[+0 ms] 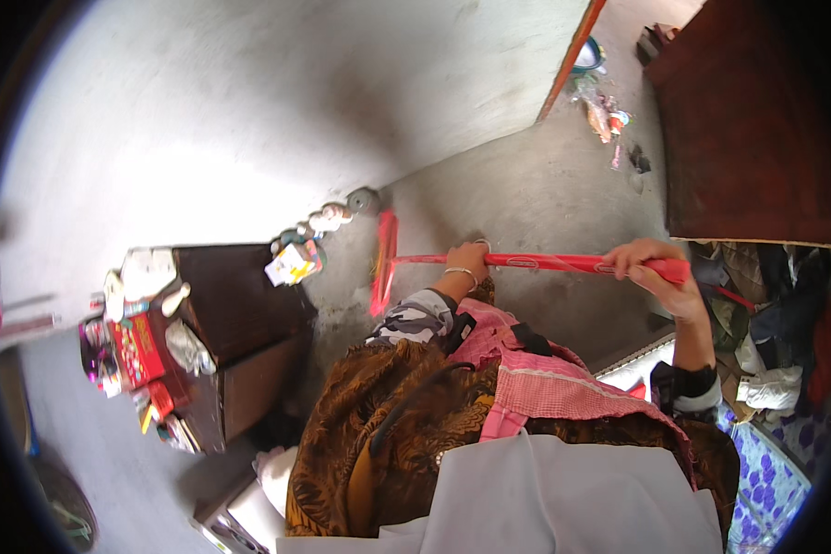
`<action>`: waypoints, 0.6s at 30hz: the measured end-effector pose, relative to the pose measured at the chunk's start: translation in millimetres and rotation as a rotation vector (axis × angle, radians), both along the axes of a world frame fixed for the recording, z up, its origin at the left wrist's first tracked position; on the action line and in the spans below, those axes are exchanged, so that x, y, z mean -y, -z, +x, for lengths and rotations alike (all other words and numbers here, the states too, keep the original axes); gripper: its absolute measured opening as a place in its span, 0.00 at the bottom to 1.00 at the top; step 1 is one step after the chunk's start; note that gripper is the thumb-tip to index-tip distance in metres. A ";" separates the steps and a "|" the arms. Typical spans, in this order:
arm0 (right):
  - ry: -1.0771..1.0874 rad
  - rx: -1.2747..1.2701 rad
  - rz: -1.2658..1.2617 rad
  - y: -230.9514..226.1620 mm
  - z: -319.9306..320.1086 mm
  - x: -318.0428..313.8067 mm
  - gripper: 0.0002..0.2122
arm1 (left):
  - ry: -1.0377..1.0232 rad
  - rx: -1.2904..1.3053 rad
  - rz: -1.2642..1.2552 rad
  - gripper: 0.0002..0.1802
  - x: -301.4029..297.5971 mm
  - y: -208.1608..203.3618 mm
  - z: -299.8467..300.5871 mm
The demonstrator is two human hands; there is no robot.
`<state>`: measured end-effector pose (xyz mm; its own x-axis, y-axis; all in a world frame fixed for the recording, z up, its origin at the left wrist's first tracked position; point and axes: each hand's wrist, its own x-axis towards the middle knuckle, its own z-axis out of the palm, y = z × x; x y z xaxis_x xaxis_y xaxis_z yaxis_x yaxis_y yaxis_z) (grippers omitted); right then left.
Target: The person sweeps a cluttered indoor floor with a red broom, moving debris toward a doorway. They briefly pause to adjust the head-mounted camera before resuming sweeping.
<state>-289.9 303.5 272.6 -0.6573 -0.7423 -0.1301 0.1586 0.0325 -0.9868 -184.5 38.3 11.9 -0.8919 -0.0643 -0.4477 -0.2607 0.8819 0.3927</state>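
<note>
A red push broom [535, 262] lies crosswise in front of me, its long handle running left to right. Its broad red head [385, 263] is at the left, over the grey floor by the foot of the wall. My left hand [467, 260], with a bangle on the wrist, is closed around the handle near the head. Toward the handle's right end, my right hand [654, 270] grips it with the fingers wrapped round. Whether bristles touch the floor I cannot tell.
On the left a dark cabinet [240, 300] carries a red box [138, 346] and clutter. Small items, including a grey roll [363, 200], line the wall. A brown wooden panel [748, 129] stands at the right, above piled clothes [776, 323]. Plastic litter [605, 115] lies at the far doorway.
</note>
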 end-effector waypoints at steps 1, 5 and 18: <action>0.016 0.022 0.018 5.7 -11.5 6.6 0.02 | -0.009 -0.028 0.009 0.07 5.8 8.3 -12.0; 0.081 -0.026 0.061 9.9 -55.6 21.9 0.03 | -0.049 -0.029 0.002 0.09 15.3 34.8 -86.2; -0.085 -0.466 0.121 -101.6 -127.9 29.5 0.06 | 0.119 -0.291 0.440 0.10 -63.6 -36.1 -245.1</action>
